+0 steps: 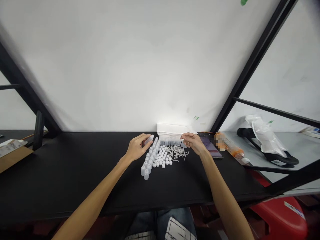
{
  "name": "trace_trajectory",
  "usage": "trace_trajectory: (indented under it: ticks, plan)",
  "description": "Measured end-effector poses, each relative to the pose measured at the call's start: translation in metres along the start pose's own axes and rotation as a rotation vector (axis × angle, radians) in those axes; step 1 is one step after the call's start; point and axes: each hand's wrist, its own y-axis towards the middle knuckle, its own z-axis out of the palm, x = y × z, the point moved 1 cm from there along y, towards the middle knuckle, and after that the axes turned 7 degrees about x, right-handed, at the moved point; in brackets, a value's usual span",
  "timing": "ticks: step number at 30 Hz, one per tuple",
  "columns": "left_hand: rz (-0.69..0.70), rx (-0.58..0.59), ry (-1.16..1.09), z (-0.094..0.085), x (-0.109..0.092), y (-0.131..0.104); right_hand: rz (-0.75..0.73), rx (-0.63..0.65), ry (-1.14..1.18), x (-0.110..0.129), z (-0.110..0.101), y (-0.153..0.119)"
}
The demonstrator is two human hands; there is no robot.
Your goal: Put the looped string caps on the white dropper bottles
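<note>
My left hand [138, 146] is closed around a small translucent plastic bottle [149, 138], held above the far end of two rows of similar bottles [150, 158]. Right of those rows lies a pile of small white caps [162, 156], and beside it a tangle of thin, curved white strips [177, 152]. Over the strips, my right hand [193, 141] has its thumb and forefinger pinched together; what is between them is too small to make out. More translucent bottles [168, 142] stand in a row behind the pile, partly hidden by my right hand.
White folded sheets [175, 129] lie against the wall behind the bottles. To the right are a phone-like device [211, 146] and an orange-labelled drink bottle [232, 150] on its side. Black frame bars [252, 66] slant up at both sides. A cardboard box [15, 156] sits far left.
</note>
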Motion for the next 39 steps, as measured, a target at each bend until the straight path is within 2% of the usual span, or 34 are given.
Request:
trace_trajectory:
  ticks: [4,7,10,17,23,27,33,39]
  plan:
    - [0.057,0.096,-0.079,0.003,-0.014,0.000,-0.199,0.029,-0.074,0.018,0.046,-0.014]
    - [0.047,0.113,-0.071,0.008,-0.021,0.001,-0.294,0.094,-0.145,0.026,0.083,-0.017]
    - [0.039,0.132,-0.042,0.012,-0.023,0.001,-0.347,0.093,-0.290,0.026,0.101,-0.016]
    - [0.050,0.141,-0.010,0.014,-0.023,-0.006,-0.330,0.071,-0.394,0.009,0.102,-0.022]
    - [0.075,0.124,0.038,0.014,-0.028,-0.009,-0.322,0.110,-0.321,0.003,0.106,-0.027]
    - [0.110,0.111,0.122,0.011,-0.029,-0.008,-0.310,0.121,-0.232,0.007,0.108,-0.019]
    - [0.034,0.087,0.162,0.001,-0.013,-0.005,-0.225,0.197,-0.192,0.014,0.124,0.008]
    - [0.006,0.147,0.145,0.000,0.003,-0.005,-0.261,0.217,-0.260,0.006,0.128,0.005]
